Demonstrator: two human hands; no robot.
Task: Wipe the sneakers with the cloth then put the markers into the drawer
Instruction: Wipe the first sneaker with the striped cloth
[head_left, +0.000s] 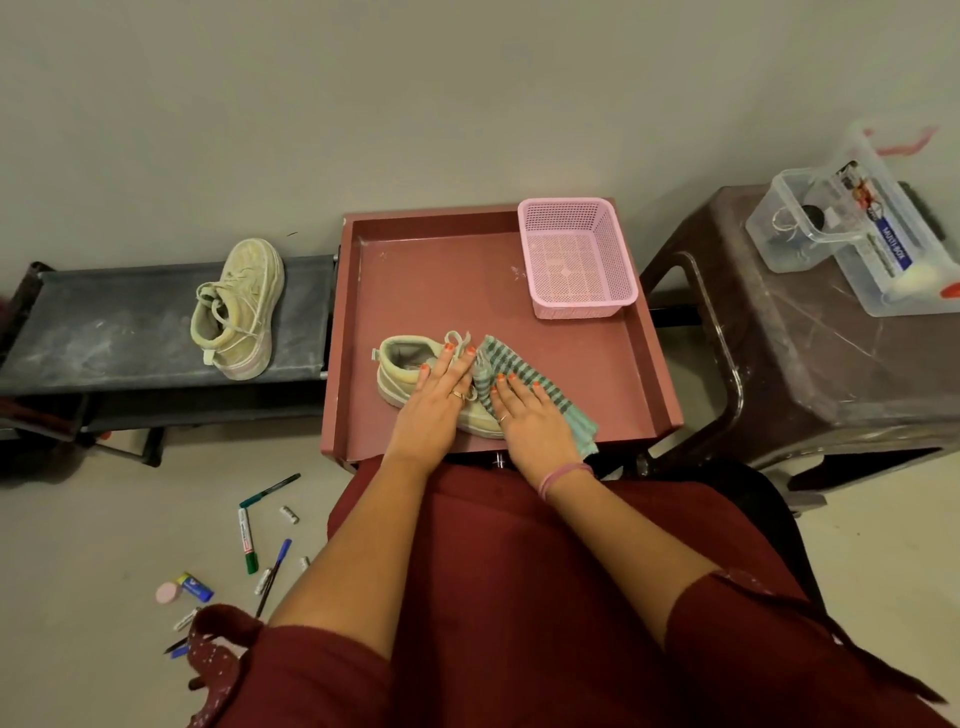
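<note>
Sneaker (400, 374) under flat left hand (436, 395), striped cloth (519, 384) beneath flat right hand (530, 415) (nothing gripped)

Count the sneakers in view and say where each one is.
2. One sneaker lies on the dark rack at left; the other sneaker sits in the red drawer, under both hands. None seems hidden.

One sneaker (400, 379) lies near in the drawer (441, 270), the basket (576, 257) far right; another sneaker (241, 306) sits on the left surface (104, 332); markers (248, 540) lie on the floor (104, 545).
</note>
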